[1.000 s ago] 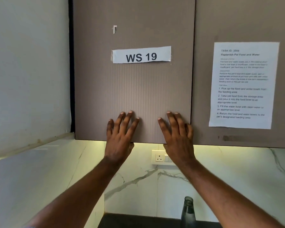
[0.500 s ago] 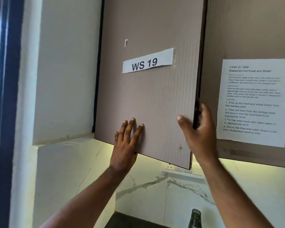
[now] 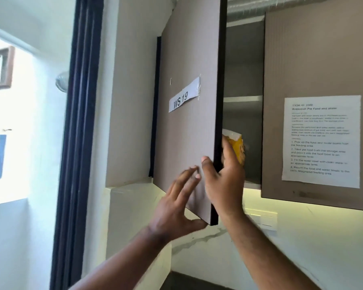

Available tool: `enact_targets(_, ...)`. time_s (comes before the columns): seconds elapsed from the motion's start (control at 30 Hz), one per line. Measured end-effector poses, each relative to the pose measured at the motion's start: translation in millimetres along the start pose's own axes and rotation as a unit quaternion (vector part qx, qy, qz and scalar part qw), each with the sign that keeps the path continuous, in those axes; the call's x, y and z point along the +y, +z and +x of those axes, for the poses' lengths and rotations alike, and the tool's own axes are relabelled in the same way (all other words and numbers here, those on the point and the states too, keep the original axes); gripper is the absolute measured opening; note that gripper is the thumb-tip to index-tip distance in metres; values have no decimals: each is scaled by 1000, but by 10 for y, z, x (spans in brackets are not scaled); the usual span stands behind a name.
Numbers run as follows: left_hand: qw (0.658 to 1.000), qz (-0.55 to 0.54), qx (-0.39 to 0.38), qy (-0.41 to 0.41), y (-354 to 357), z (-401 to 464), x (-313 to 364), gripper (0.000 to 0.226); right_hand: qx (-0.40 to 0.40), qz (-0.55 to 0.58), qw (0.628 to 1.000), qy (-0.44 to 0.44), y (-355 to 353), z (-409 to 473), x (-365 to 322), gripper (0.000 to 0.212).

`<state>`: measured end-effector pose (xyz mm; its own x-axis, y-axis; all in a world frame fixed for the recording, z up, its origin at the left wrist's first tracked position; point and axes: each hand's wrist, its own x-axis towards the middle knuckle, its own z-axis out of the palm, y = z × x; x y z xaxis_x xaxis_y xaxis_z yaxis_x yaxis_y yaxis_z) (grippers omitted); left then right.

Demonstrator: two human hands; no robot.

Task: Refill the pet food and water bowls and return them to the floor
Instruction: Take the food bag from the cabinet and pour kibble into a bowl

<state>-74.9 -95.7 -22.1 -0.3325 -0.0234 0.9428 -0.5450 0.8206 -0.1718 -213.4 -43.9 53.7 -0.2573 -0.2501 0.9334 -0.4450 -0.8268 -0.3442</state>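
A brown wall cabinet door (image 3: 189, 132) labelled "WS 19" stands swung about halfway out towards me. My right hand (image 3: 224, 181) grips its free edge, thumb on the front and fingers behind. My left hand (image 3: 176, 208) lies with spread fingers against the door's lower front, thumb under the bottom corner. Inside the cabinet, on the lower level, a yellow and white food bag (image 3: 238, 147) shows just behind my right hand, partly hidden by it. No bowl is in view.
A shelf (image 3: 242, 98) crosses the cabinet's inside above the bag. The neighbouring door (image 3: 323, 59) on the right is closed and carries a printed task sheet (image 3: 321, 141). A dark window frame (image 3: 78, 143) stands left. A switch plate (image 3: 262, 220) sits on the marble wall below.
The cabinet door has swung from closed to about half open. My right hand moved from the door's face to its edge, and the yellow bag inside has come into view.
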Motion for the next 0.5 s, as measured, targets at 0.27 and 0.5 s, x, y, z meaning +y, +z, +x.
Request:
enact_targets(0.27,997,7,75,-13,-722,-344,120,97,-9,-6,1000,-11,638,-378,-845,59)
enact_targets(0.5,994,-20,99,-39,-1023,-509,40,94,-81,-1,995,-50,857,-492,-1010,67)
